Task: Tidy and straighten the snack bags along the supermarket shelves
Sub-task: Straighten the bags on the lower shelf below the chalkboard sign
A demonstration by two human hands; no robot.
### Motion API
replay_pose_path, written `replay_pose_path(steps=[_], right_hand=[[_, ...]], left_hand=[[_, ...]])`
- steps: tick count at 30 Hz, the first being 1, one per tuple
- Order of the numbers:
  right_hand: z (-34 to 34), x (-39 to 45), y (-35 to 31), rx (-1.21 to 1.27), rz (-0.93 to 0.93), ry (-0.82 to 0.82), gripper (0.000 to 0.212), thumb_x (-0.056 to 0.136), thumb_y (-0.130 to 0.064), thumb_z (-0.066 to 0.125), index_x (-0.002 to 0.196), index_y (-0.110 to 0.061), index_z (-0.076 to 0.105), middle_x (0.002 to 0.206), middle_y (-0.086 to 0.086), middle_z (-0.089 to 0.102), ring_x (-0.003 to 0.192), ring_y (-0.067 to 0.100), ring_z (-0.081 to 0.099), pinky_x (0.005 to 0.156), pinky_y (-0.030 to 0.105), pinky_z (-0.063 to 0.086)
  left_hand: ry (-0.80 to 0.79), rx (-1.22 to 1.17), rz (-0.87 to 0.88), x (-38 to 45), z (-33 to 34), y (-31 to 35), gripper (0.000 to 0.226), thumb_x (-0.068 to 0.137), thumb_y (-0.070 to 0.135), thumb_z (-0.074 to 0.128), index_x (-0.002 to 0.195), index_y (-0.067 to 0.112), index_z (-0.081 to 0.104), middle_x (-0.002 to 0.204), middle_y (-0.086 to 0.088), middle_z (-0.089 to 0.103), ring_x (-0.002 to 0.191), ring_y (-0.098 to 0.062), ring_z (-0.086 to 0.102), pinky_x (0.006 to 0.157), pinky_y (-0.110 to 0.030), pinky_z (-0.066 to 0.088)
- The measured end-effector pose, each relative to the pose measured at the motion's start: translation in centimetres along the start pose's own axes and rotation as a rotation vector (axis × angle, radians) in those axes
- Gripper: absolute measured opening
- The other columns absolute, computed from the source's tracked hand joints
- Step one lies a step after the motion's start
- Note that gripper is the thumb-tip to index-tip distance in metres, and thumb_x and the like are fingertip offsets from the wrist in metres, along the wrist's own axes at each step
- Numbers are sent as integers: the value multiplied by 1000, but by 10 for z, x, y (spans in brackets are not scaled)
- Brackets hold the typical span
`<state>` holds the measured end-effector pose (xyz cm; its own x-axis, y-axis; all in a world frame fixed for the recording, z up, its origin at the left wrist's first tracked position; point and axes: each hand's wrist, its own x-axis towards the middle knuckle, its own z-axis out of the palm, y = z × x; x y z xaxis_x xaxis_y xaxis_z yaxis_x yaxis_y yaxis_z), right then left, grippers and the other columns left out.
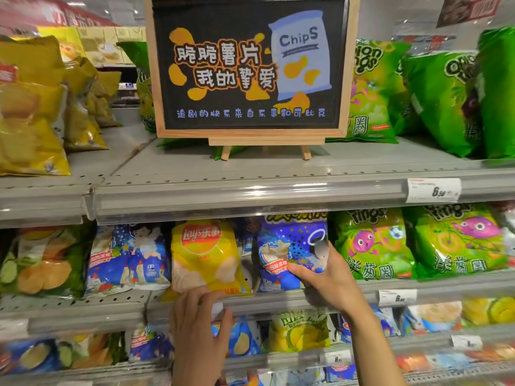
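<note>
On the middle shelf (418,285) stands a yellow Lay's chip bag (206,257), upright and leaning slightly forward. My left hand (199,324) rests at its bottom edge, fingers curled over the lower corner at the shelf lip. Right of it stands a blue-purple chip bag (289,246). My right hand (331,274) grips its lower right side, thumb across the front. Another blue-and-white bag (125,260) stands left of the yellow one.
Green onion-ring bags (373,243) fill the middle shelf's right side and the top shelf (250,176). A framed chalkboard chips sign (248,65) on an easel stands on the top shelf. Yellow bags (30,107) sit top left. Lower shelves hold mixed bags (298,330).
</note>
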<state>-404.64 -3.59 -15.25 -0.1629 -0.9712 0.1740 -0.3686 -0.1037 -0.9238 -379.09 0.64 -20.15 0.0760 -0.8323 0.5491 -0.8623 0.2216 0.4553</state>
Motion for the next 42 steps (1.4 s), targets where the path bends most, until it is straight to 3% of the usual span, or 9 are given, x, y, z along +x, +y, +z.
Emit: replay_pose_path(steps=[7,15,20,25,30,34,37,40,42], right_hand=[[0,21,-5,-39,149,-103,57,75,-27,90,121,-9,63,110,5,77,100,21,74,94,46,57],[-6,21,-2,-37,182,-152,57,74,-24,91,121,-16,61,105,1,77,94,18,74,89,42,60],[3,19,-6,-60,227,-95,67,66,-40,94,118,-20,58,102,-3,76,89,12,73,79,30,60],[5,24,-10,-6,280,-124,62,53,-56,95,98,-26,66,86,-9,79,80,10,76,81,38,63],[7,23,-9,-107,298,-69,81,48,-66,92,108,-20,64,99,-3,76,90,17,73,88,43,61],[8,13,-14,-90,224,17,101,40,-71,84,122,-20,55,103,-7,72,88,9,70,82,35,59],[14,2,-11,-118,114,142,112,46,-66,87,140,-16,51,117,-2,71,101,16,69,89,33,54],[29,-10,-6,-165,-8,322,93,62,-49,92,138,-9,55,126,10,66,115,30,63,101,49,51],[44,-21,-7,-275,-90,521,79,73,-43,90,133,-2,58,125,19,63,118,38,55,104,53,43]], left_hand=[[1,-7,-2,-2,0,3,38,80,44,47,91,17,70,98,-4,57,95,-31,54,83,-44,41],[33,-7,-8,-1,2,6,39,78,45,48,90,15,70,97,-5,57,94,-33,55,83,-45,42],[65,-13,-8,-2,5,9,39,78,44,48,90,13,69,98,-7,57,96,-35,54,85,-46,41],[44,-11,-33,-5,4,12,40,79,44,48,92,13,68,100,-7,57,99,-33,53,86,-48,43],[5,-54,-25,-8,0,12,32,82,42,56,99,17,66,106,-1,54,106,-23,46,90,-41,42],[-18,-85,-19,-8,-4,9,23,84,32,66,103,20,67,108,5,51,106,-16,42,89,-34,38],[-14,-157,5,-6,-13,5,30,85,37,57,104,19,70,108,11,52,106,-11,43,89,-34,40],[2,-286,-4,-2,-22,-8,12,91,28,63,102,29,68,110,27,53,107,1,45,94,-23,39],[-14,-338,-41,0,-33,-22,26,91,19,69,104,40,64,113,31,54,111,6,46,96,-9,32]])
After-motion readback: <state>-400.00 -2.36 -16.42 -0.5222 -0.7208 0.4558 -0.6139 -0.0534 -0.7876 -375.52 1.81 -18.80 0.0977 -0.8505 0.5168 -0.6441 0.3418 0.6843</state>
